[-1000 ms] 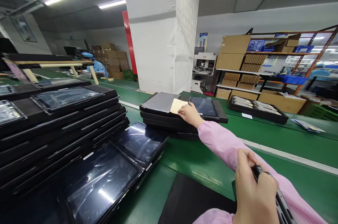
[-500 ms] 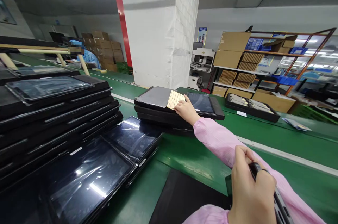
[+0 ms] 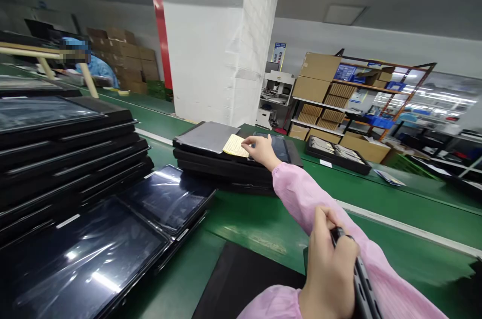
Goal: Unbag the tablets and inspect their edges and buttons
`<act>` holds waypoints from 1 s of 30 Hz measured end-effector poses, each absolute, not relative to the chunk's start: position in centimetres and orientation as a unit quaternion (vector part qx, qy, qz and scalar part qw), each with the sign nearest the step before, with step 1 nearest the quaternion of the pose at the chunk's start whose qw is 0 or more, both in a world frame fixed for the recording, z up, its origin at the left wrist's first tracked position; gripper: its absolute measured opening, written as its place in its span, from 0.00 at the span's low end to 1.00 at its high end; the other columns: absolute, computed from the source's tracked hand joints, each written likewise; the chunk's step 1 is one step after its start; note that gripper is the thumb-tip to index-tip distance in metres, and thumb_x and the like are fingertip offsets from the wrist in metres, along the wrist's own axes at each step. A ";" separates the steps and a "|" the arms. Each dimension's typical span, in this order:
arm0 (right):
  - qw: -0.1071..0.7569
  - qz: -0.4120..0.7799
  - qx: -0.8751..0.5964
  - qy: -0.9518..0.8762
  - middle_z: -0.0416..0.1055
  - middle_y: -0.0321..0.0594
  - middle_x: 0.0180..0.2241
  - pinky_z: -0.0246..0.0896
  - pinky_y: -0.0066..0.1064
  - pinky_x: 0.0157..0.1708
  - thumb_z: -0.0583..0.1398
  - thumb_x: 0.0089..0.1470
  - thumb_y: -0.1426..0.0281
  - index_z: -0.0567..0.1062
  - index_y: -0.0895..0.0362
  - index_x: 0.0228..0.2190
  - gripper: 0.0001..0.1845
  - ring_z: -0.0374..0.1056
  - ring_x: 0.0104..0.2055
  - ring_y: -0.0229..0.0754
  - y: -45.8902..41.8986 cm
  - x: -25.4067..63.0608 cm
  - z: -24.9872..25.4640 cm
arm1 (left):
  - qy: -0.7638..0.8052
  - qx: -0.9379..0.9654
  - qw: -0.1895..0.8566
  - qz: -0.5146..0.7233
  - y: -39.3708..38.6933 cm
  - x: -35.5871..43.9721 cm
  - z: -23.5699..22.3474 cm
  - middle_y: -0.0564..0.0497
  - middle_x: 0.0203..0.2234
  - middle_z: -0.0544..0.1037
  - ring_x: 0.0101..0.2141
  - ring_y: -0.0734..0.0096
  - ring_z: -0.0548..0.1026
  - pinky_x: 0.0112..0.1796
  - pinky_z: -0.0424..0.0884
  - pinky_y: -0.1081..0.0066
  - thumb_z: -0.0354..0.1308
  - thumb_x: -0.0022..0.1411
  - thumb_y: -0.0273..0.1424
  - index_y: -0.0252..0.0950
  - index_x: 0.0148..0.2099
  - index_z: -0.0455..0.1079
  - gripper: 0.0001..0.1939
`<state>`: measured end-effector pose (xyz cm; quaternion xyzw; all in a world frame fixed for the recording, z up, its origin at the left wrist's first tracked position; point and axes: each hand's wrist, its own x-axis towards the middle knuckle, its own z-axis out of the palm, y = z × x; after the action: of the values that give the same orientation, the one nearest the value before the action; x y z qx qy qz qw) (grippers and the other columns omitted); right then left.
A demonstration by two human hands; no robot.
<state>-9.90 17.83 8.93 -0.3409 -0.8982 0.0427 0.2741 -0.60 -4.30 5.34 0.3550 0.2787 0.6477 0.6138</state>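
My right hand (image 3: 261, 151) reaches far forward, its fingertips pinched together at the right edge of a yellow dotted sheet (image 3: 233, 146). The sheet lies on top of a stack of black trays (image 3: 222, 168), between a grey panel (image 3: 207, 136) and a dark-screened tablet (image 3: 280, 146). Close to me, my left hand (image 3: 329, 269) is wrapped round the edge of a dark tablet (image 3: 363, 289), held on edge above a black mat (image 3: 248, 284). Both sleeves are pink.
Tall stacks of black trays with tablets (image 3: 68, 148) fill the left, and glossy tablets (image 3: 165, 196) lie in front of them. A green belt (image 3: 376, 198) runs across, bearing another black tray (image 3: 339, 153). Behind stand a white pillar (image 3: 211, 43), shelves of cartons (image 3: 339, 93) and a co-worker in blue (image 3: 94, 65).
The view has swung left and down a little. My right hand has shifted slightly along the yellow sheet's edge. My left hand keeps its hold on the tablet.
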 end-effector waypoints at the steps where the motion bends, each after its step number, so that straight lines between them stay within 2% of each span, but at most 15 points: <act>1: 0.287 0.054 -0.338 -0.895 0.80 0.41 0.41 0.68 0.48 0.54 0.61 0.67 0.68 0.79 0.59 0.40 0.08 0.77 0.46 0.46 17.4 -8.8 10.1 | 0.274 0.366 0.609 0.648 -4.2 -0.6 5.3 0.55 0.27 0.61 0.31 0.70 0.59 0.36 0.59 0.68 0.56 0.52 0.29 0.40 0.33 0.55 0.10; 3: 0.310 0.068 -0.322 -0.892 0.82 0.42 0.41 0.68 0.44 0.54 0.58 0.67 0.72 0.79 0.59 0.40 0.09 0.77 0.46 0.44 15.9 -5.6 12.7 | 0.266 0.383 0.599 0.651 -4.2 -0.6 5.2 0.55 0.26 0.62 0.29 0.71 0.60 0.34 0.59 0.68 0.54 0.52 0.30 0.40 0.34 0.57 0.08; 5: 0.327 0.069 -0.299 -0.894 0.82 0.41 0.40 0.68 0.40 0.53 0.56 0.67 0.72 0.79 0.57 0.40 0.10 0.78 0.45 0.43 13.1 -1.3 15.0 | 0.258 0.385 0.605 0.647 -4.4 -0.5 5.3 0.57 0.25 0.61 0.27 0.71 0.59 0.31 0.58 0.69 0.54 0.51 0.32 0.40 0.38 0.59 0.11; 8: 0.345 0.041 -0.283 -0.894 0.82 0.36 0.37 0.60 0.47 0.62 0.58 0.65 0.71 0.78 0.54 0.35 0.09 0.78 0.41 0.42 7.1 5.6 17.0 | 0.259 0.386 0.613 0.638 -5.3 -0.2 5.5 0.57 0.25 0.63 0.25 0.72 0.59 0.28 0.56 0.69 0.55 0.51 0.34 0.39 0.48 0.60 0.20; 10: 0.344 -0.021 -0.250 -0.905 0.82 0.34 0.36 0.51 0.53 0.67 0.58 0.66 0.72 0.77 0.52 0.36 0.08 0.78 0.38 0.40 2.9 9.6 17.0 | 0.267 0.404 0.609 0.629 -6.1 0.0 5.7 0.57 0.25 0.65 0.25 0.71 0.60 0.29 0.57 0.69 0.55 0.52 0.34 0.39 0.54 0.59 0.25; 12: 0.332 -0.085 -0.248 -0.906 0.82 0.33 0.35 0.45 0.54 0.70 0.57 0.67 0.73 0.75 0.51 0.35 0.09 0.78 0.39 0.40 -0.7 12.5 16.4 | 0.277 0.425 0.595 0.624 -7.0 0.3 5.9 0.57 0.24 0.65 0.26 0.69 0.61 0.30 0.58 0.68 0.54 0.52 0.33 0.38 0.59 0.57 0.31; 15: 0.322 -0.153 -0.271 -0.894 0.82 0.34 0.35 0.45 0.53 0.70 0.57 0.68 0.73 0.74 0.50 0.36 0.08 0.78 0.39 0.40 -4.2 14.9 15.3 | 0.293 0.444 0.576 0.621 -8.3 0.9 5.9 0.57 0.23 0.66 0.26 0.68 0.61 0.31 0.57 0.66 0.53 0.51 0.32 0.39 0.65 0.55 0.37; 21: 0.355 -0.233 -0.280 -0.861 0.82 0.36 0.34 0.44 0.50 0.71 0.55 0.69 0.74 0.74 0.52 0.37 0.09 0.78 0.35 0.38 -6.2 15.4 14.2 | 0.288 0.474 0.579 0.597 -9.7 1.4 5.8 0.58 0.22 0.66 0.26 0.67 0.63 0.30 0.56 0.66 0.55 0.48 0.32 0.39 0.68 0.52 0.43; 26: 0.408 -0.180 -0.299 -0.844 0.83 0.35 0.34 0.46 0.54 0.70 0.58 0.67 0.74 0.77 0.51 0.36 0.09 0.79 0.34 0.39 -6.2 15.2 13.5 | 0.295 0.477 0.571 0.599 -10.1 1.5 6.0 0.59 0.22 0.67 0.26 0.67 0.63 0.31 0.58 0.65 0.56 0.47 0.33 0.38 0.66 0.53 0.42; 29: 0.465 -0.058 -0.336 -0.817 0.83 0.36 0.36 0.51 0.56 0.67 0.61 0.63 0.73 0.80 0.50 0.37 0.07 0.80 0.35 0.40 -6.1 14.9 12.7 | 0.297 0.477 0.568 0.601 -10.0 1.5 6.2 0.59 0.21 0.67 0.25 0.67 0.62 0.31 0.57 0.65 0.55 0.47 0.34 0.39 0.64 0.54 0.39; 30: 0.483 0.002 -0.357 -0.800 0.84 0.37 0.36 0.55 0.55 0.65 0.62 0.62 0.72 0.80 0.50 0.37 0.06 0.80 0.36 0.42 -6.0 14.8 12.4 | 0.300 0.478 0.567 0.600 -10.0 1.4 6.3 0.59 0.21 0.66 0.25 0.67 0.62 0.31 0.57 0.65 0.54 0.47 0.34 0.39 0.63 0.55 0.39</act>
<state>14.75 -6.01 12.43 -0.3569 -0.7999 0.0019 0.4825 1.44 -9.98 6.28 0.4784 0.2995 0.5999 0.5670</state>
